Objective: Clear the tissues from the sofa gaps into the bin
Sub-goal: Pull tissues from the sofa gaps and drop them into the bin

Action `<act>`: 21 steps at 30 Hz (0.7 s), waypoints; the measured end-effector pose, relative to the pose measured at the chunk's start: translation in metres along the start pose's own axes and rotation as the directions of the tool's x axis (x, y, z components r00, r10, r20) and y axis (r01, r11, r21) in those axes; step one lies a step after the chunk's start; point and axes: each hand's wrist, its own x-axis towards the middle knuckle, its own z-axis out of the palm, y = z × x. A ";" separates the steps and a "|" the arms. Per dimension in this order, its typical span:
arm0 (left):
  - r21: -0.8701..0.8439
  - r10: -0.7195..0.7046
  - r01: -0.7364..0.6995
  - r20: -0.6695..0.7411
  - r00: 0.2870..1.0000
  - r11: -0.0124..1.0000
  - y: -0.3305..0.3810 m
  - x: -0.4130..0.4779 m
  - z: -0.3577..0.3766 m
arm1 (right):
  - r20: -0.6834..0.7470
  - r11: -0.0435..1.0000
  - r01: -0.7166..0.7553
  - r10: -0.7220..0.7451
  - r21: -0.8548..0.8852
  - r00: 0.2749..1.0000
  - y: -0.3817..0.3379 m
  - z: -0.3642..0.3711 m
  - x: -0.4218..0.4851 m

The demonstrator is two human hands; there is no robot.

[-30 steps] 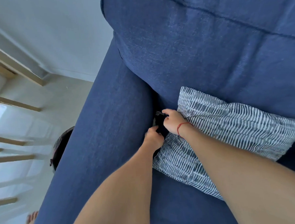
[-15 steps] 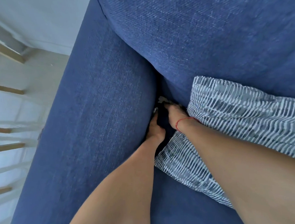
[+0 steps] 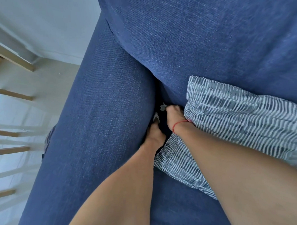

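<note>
Both my hands reach into the dark gap [image 3: 162, 123] between the blue sofa's armrest [image 3: 97, 131] and its cushions. My right hand [image 3: 175, 118], with a red thread on the wrist, pinches a small whitish scrap of tissue [image 3: 163, 107] at the top of the gap. My left hand [image 3: 154, 134] is pushed into the gap against the armrest, its fingertips at a second pale scrap of tissue [image 3: 156, 118]. Whether the left fingers grip that scrap is hidden. No bin is in view.
A blue-and-white striped pillow [image 3: 238, 118] lies on the seat under my right forearm. The back cushion [image 3: 200, 42] rises above the gap. Left of the armrest are pale floor [image 3: 46, 82], wooden chair legs [image 3: 10, 93] and a dark object [image 3: 49, 138] by the sofa.
The view has moved closer to the gap. My right hand has slid deeper and now pinches a tissue scrap; a second scrap shows at my left fingertips.
</note>
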 end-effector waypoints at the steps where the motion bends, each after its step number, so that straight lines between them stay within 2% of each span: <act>1: 0.008 0.012 -0.012 -0.014 1.000 1.000 0.000 -0.007 -0.002 | -0.002 1.000 -0.001 0.001 -0.006 1.000 0.001 -0.003 -0.005; 5: 0.062 0.025 -0.023 -0.031 0.999 0.998 -0.006 -0.030 -0.010 | 0.054 0.994 0.101 -0.099 -0.044 0.994 -0.001 -0.010 -0.018; 8: 0.097 0.020 -0.019 -0.013 1.000 0.995 -0.009 -0.035 -0.011 | 0.140 0.992 0.103 -0.093 -0.067 0.986 -0.002 -0.007 -0.029; 13: 0.140 -0.030 0.028 0.014 0.999 0.990 -0.013 -0.020 -0.008 | 0.133 0.985 0.154 -0.144 -0.073 0.981 0.011 0.005 -0.021; 16: 0.104 -0.053 0.047 0.051 0.997 0.993 -0.016 -0.006 -0.003 | 0.118 0.979 0.187 -0.176 -0.085 0.977 0.012 0.011 -0.001; 21: 0.076 -0.047 0.045 0.028 0.998 0.996 -0.018 0.022 0.005 | 0.142 0.984 0.103 -0.083 -0.143 0.986 0.007 0.024 0.027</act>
